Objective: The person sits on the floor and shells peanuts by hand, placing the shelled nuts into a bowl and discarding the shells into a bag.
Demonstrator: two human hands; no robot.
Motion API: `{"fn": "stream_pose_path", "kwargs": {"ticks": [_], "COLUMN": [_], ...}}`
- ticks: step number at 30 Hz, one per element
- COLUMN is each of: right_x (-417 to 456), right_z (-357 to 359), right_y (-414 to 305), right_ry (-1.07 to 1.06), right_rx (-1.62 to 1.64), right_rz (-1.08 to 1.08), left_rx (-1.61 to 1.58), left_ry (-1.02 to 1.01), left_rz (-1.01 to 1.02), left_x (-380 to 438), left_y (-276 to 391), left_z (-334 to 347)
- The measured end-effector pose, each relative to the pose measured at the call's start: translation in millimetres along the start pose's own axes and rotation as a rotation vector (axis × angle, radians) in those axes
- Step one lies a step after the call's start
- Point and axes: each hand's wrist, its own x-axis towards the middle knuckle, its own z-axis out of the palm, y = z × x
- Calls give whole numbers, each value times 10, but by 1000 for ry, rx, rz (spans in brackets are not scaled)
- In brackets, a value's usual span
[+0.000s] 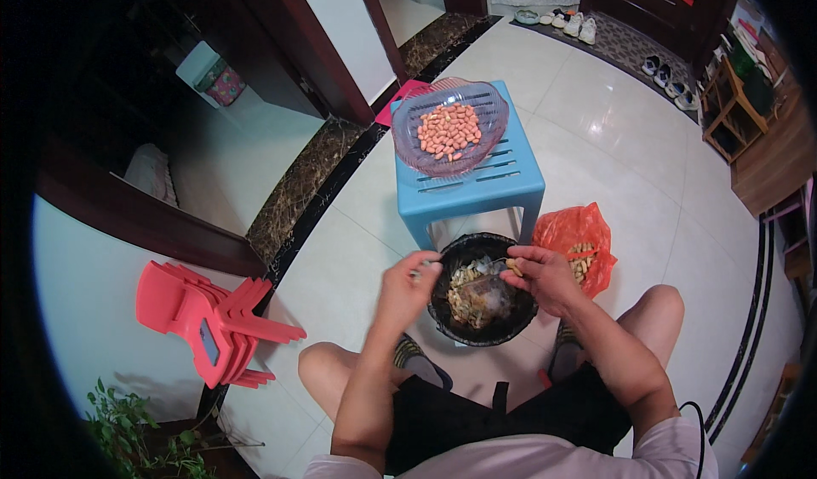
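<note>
My right hand (542, 276) holds an unshelled peanut (513, 266) between its fingers, over the right side of a black-lined bin (440, 321). At the bin's left rim is my left hand (412, 284), fingers curled, with something small and pale at the fingertips that is too blurred to name. Peanut shells (464, 303) and other waste lie inside the bin. Beyond it, a blue plastic stool (472, 201) bears a clear ribbed bowl (408, 131) with shelled pink peanuts (449, 129). A red plastic bag (555, 227) of unshelled peanuts (581, 261) rests on the floor at the right.
Stacked red plastic chairs (185, 300) stand at the left with a phone-like flat device (209, 342) on the seat. A potted plant (127, 421) is at the lower left. Shoes (579, 27) line the far doormat, and a wooden cabinet (766, 160) stands at the right.
</note>
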Motion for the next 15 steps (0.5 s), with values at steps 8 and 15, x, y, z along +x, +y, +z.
{"fn": "stream_pose_path", "kwargs": {"ticks": [8, 15], "right_x": [105, -25], "right_z": [-51, 100], "right_y": [399, 306], "right_ry": [-241, -216], "right_rx": [117, 88], "right_rz": [84, 125], "left_rx": [363, 242], "left_ry": [-22, 9], "left_rz": [501, 435], "left_x": [-303, -215], "left_y": [71, -128], "left_z": [762, 714]}}
